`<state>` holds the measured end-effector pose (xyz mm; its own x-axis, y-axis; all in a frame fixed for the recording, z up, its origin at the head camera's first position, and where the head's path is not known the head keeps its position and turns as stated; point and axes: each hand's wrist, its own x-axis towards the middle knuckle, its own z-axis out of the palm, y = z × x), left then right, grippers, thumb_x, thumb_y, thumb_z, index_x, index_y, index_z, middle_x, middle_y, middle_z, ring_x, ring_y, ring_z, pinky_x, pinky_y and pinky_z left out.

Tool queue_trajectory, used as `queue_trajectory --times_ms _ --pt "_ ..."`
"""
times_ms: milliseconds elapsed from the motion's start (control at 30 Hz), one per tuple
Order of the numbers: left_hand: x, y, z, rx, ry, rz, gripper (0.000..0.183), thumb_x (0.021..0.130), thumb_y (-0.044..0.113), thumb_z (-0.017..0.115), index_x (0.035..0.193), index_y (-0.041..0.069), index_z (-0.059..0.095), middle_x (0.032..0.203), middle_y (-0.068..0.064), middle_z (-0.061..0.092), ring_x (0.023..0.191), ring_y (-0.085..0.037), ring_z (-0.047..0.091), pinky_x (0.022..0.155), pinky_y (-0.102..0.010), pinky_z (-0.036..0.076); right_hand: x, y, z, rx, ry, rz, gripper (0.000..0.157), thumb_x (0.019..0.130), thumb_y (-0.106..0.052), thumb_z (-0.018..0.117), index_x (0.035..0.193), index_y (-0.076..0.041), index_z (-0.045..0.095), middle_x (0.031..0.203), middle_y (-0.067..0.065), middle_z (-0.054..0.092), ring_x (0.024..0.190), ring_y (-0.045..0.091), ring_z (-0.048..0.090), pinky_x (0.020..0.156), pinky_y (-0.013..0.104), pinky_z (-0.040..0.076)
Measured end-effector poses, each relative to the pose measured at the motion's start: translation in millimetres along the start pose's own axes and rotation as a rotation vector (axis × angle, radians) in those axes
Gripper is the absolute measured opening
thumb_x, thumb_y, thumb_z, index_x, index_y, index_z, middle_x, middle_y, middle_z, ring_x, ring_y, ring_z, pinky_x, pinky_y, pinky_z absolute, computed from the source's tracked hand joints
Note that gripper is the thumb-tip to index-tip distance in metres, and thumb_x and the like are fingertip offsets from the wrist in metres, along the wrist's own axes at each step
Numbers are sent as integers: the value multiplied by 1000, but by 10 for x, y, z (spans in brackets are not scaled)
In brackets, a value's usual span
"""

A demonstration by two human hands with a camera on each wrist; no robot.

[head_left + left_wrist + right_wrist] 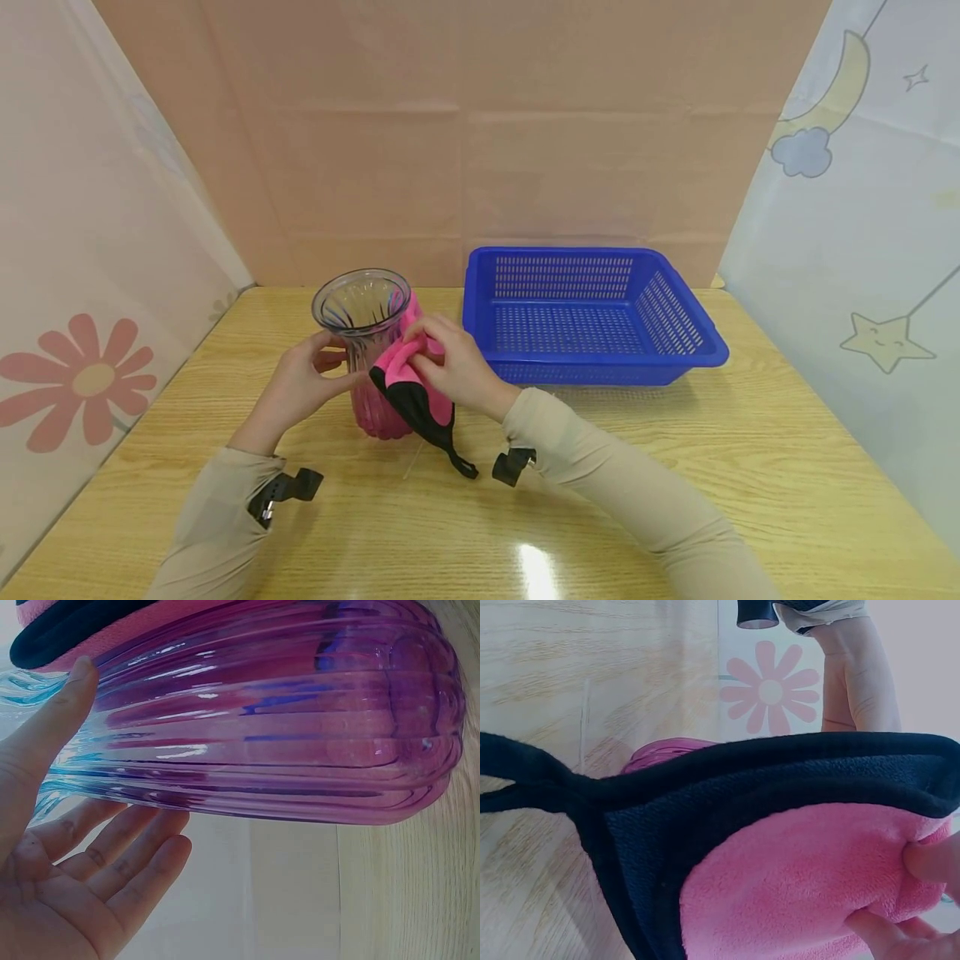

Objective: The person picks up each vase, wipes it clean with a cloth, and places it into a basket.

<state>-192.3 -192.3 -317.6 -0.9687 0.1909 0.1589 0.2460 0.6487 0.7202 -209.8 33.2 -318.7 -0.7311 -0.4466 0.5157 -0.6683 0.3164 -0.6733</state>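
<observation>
Pinching pink and black cloth (416, 404) with right fingers (934, 864), left fingers (154, 877) gripping ribbed glass vase (366, 407)

Head view high, facing forward-down; wrist views close, turned sideways; all share vase (285, 727).

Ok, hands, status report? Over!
Left hand holds ribbed pinkish glass vase. Right hand pinches fuzzy pink and black cloth. Blue plastic basket off right, not blocking.
</observation>
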Motion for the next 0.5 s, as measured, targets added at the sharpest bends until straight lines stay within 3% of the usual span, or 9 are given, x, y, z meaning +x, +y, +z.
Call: queue_trajectory --times_ms 200,500 --pt "-1 16 -9 -7 -14 -12 60 82 27 72 128 0 47 123 -25 55 114 -47 55 92 -54 50 -15 22 -1 -24 -7 -12 11 85 0 62 94 -5 57 101 12 59 98 21 55 77 23 58" --pt "-3 23 -8 -18 -15 -11 64 81 32 72 130 1 46 124 -24 56 114 -46 55 93 -53 50 -35 56 12 -78 -15 -18 13 83 1 63 93 -4 57 101 13 60 99 24 56 84 41 56"
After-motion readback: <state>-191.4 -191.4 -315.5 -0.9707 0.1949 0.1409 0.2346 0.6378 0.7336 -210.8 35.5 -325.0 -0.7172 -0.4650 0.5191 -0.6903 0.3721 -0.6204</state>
